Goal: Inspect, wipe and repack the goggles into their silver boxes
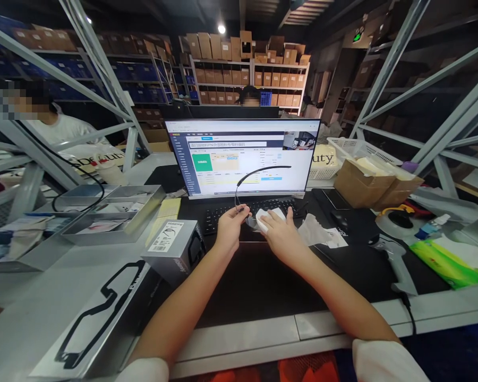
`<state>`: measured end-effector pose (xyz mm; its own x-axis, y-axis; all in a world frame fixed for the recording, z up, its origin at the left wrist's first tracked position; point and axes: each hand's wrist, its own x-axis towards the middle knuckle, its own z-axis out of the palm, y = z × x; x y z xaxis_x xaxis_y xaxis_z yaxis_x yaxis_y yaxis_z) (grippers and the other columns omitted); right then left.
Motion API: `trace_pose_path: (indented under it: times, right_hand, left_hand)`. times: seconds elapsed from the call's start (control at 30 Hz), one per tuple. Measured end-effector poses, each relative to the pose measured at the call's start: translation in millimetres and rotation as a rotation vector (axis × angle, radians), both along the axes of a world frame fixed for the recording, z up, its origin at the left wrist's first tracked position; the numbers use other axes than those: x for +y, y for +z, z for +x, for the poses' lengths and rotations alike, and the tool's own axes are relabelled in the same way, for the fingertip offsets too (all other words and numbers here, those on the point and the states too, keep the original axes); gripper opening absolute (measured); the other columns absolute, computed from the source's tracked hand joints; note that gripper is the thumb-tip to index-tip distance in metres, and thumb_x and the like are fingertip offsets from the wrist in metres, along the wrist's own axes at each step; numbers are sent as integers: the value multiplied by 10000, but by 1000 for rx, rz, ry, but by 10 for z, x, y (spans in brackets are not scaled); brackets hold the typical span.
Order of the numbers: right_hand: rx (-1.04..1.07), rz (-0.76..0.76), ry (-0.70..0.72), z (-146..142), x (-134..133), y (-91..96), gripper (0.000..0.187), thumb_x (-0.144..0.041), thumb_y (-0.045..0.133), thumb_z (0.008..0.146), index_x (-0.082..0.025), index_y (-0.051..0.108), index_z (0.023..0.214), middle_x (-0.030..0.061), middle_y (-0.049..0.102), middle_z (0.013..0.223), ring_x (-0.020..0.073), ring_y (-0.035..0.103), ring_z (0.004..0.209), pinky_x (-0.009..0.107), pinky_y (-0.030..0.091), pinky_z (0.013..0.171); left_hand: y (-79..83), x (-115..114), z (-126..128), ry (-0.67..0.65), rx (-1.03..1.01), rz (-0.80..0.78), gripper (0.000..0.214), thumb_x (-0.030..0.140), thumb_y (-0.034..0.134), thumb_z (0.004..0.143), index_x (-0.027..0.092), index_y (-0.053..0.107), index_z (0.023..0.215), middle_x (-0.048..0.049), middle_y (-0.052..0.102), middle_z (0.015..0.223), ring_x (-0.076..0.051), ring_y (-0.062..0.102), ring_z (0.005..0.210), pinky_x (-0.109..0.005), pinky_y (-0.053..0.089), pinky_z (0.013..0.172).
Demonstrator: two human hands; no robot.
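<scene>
A pair of eyeglasses (244,179) is held up in front of the monitor, one dark, curved temple arm rising across the screen. My left hand (231,228) is closed, pinching the frame between thumb and fingertips. Over a lens (252,223), my right hand (281,233) presses a folded white tissue (276,212) with its fingers, the thumb sticking up apart. The far part of the glasses is hidden by the tissue and right hand. A crumpled greyish-white tissue (314,231) lies just right of my right hand.
Ahead stand the monitor (239,183) and keyboard (213,217). On the left are a grey box (171,254), a long flat box (95,318) and open trays (111,228). A scanner (394,262), green wipes pack (442,262), tape roll (398,220) and cardboard box (358,185) occupy the right.
</scene>
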<state>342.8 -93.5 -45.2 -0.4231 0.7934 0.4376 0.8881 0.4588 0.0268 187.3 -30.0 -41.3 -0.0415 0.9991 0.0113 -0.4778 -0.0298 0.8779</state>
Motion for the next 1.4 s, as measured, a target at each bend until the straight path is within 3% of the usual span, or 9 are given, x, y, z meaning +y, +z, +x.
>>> trace_pose_path:
  times: [0.33, 0.47, 0.53, 0.67, 0.8, 0.93, 1.07, 1.23, 1.4]
  right_hand:
    - [-3, -119, -12, 219, -150, 337, 577, 25, 382, 838, -212, 623, 1305, 104, 575, 1431, 349, 357, 1457, 811, 105, 1110]
    - [193, 41, -47, 576, -360, 612, 548, -22, 404, 836, -211, 637, 1295, 87, 591, 1417, 323, 397, 1440, 764, 74, 1149]
    - [383, 235, -132, 844, -498, 734, 520, -56, 401, 860, -225, 656, 1280, 72, 636, 1363, 297, 493, 1372, 698, 142, 1180]
    - [750, 588, -436, 1354, -636, 868, 407, -194, 472, 908, -191, 716, 1234, 106, 722, 1196, 288, 662, 1143, 471, 489, 1017]
    - [783, 375, -672, 1538, -518, 878, 419, -210, 464, 872, -142, 754, 1167, 146, 746, 1087, 311, 671, 1068, 435, 503, 939]
    - [890, 198, -410, 1288, -347, 800, 390, -254, 469, 891, -141, 752, 1134, 113, 752, 1067, 272, 676, 1009, 408, 518, 918]
    - [973, 23, 10, 854, -317, 710, 353, -381, 513, 971, -231, 717, 1217, 58, 700, 1252, 259, 630, 1183, 420, 476, 1050]
    - [877, -311, 473, 547, -353, 686, 413, -543, 501, 984, -304, 715, 1244, 30, 575, 1443, 275, 458, 1403, 448, 344, 1189]
    - [842, -443, 623, 489, -293, 632, 353, -502, 506, 997, -340, 722, 1225, -20, 422, 1564, 279, 293, 1499, 474, 214, 1239]
  left_hand:
    - [-31, -25, -14, -19, 116, 141, 469, 373, 931, 540, 130, 754, 899, -60, 730, 862, -171, 684, 818, -359, 524, 881]
    - [-25, 12, -99, 106, 215, 390, 388, 375, 863, 680, 160, 752, 984, -63, 729, 947, -194, 688, 926, -362, 522, 935]
    - [-15, 22, -125, 173, 198, 478, 344, 371, 836, 727, 174, 751, 996, -56, 727, 954, -192, 690, 951, -355, 514, 960]
    - [8, -36, -110, 135, 88, 535, 360, 376, 840, 739, 205, 747, 1041, -54, 744, 986, -194, 706, 974, -361, 500, 999]
    - [27, -186, -70, -32, 70, 522, 385, 419, 855, 713, 191, 760, 1008, -90, 760, 998, -231, 718, 983, -381, 511, 992]
    - [63, -363, -44, -185, 22, 562, 402, 412, 841, 736, 202, 751, 1067, -87, 746, 1017, -229, 712, 987, -380, 515, 992]
    - [105, -499, -33, -286, 22, 628, 379, 400, 806, 783, 202, 743, 1100, -90, 736, 1024, -219, 704, 977, -381, 518, 991]
    - [111, -558, -33, -342, -17, 531, 388, 424, 829, 749, 224, 759, 1075, -73, 737, 1001, -221, 695, 975, -380, 522, 974]
    - [164, -570, -19, -353, -94, 384, 425, 465, 858, 696, 207, 777, 1025, -76, 752, 971, -223, 702, 949, -365, 539, 930]
